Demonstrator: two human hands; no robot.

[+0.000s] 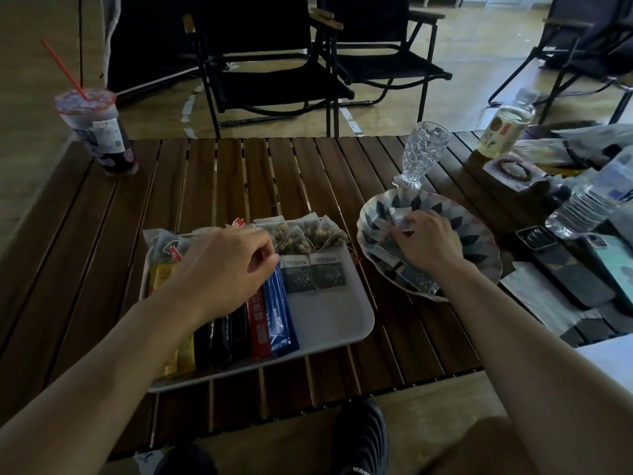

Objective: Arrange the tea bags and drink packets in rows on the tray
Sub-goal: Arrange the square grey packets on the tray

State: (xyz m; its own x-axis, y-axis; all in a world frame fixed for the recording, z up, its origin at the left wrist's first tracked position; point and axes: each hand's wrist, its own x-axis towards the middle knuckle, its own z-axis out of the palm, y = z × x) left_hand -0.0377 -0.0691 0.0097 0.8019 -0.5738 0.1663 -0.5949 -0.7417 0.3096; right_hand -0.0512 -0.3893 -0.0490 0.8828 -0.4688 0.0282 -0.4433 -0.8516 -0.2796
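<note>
A white tray (pixel 335 317) lies on the slatted wooden table. On it, stick packets run in a row: yellow (pixel 185 354), black (pixel 222 341), red (pixel 258 332) and blue (pixel 279 313). Two dark square packets (pixel 313 274) lie beside them, and mesh tea bags (pixel 308 233) line the far edge. My left hand (pixel 219 269) hovers over the sticks, fingertips pinched at the blue stick's top end. My right hand (pixel 428 241) rests in a patterned dish (pixel 479 241) and pinches a small dark packet (pixel 400 217); more such packets (pixel 418 282) lie in the dish.
A lidded drink cup with a red straw (pixel 99 132) stands at the far left. A glass goblet (pixel 419 152) is behind the dish. Bottles (pixel 589 200), phones (pixel 565 265) and a bracelet (pixel 515 168) crowd the right side. Folding chairs (pixel 274 63) stand beyond the table.
</note>
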